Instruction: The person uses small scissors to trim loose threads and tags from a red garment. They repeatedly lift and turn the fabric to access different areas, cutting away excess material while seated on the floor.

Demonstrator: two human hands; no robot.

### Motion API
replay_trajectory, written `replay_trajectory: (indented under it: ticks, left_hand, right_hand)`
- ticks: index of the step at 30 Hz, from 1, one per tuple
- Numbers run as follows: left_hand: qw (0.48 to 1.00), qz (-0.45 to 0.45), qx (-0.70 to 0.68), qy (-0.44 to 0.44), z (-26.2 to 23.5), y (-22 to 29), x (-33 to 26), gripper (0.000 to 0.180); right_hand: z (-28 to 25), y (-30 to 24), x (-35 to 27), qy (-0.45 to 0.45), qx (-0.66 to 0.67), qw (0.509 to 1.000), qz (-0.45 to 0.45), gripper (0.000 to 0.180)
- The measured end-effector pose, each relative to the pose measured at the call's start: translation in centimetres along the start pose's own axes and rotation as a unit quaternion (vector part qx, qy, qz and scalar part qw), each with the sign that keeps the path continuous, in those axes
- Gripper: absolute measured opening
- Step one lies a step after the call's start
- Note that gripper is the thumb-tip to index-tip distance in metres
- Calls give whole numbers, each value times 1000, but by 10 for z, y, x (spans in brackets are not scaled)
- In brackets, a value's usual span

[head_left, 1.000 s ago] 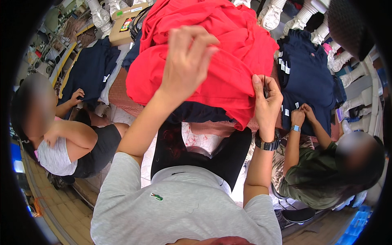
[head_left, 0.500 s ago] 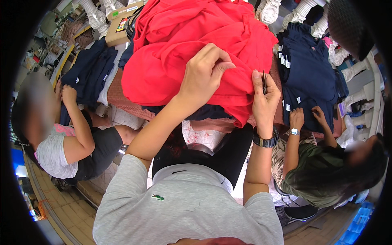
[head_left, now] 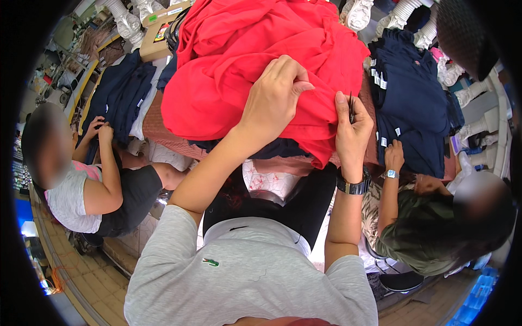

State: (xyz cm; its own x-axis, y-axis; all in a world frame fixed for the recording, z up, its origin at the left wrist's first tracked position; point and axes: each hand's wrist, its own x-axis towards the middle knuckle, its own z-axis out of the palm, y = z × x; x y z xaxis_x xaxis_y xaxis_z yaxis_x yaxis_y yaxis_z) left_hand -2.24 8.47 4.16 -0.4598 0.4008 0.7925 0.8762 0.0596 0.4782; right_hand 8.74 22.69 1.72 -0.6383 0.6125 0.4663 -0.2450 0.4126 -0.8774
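Since a second ago, the left hand (head_left: 270, 95) has come down and rightward over the red cloth (head_left: 255, 41), its fingers (head_left: 290, 70) now drawn together; whether they pinch anything, I cannot tell. The right hand (head_left: 354, 130) holds a slender dark pointed tool (head_left: 351, 108) at the cloth's right edge. The cloth lies heaped on the desk (head_left: 155, 124), above navy fabric (head_left: 280, 149).
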Motion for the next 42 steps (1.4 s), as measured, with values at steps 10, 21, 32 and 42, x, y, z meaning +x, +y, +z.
replay_trajectory:
  ticks: [10, 21, 32, 42]
  left_hand:
    - [995, 76, 69, -18, -2, 4, -1, 18]
    - [999, -12, -44, -28, -11, 1, -3, 9]
    - [983, 129, 100, -81, -19, -2, 12, 11]
    - [993, 54, -76, -76, -11, -19, -1, 23]
  right_hand:
    - [3, -3, 0, 7, 3, 1000, 9, 27]
    - [9, -50, 5, 18, -227, 956, -185, 20]
    - [12, -24, 23, -94, 6, 995, 30, 14]
    - [16, -18, 22, -87, 98, 988, 78, 12]
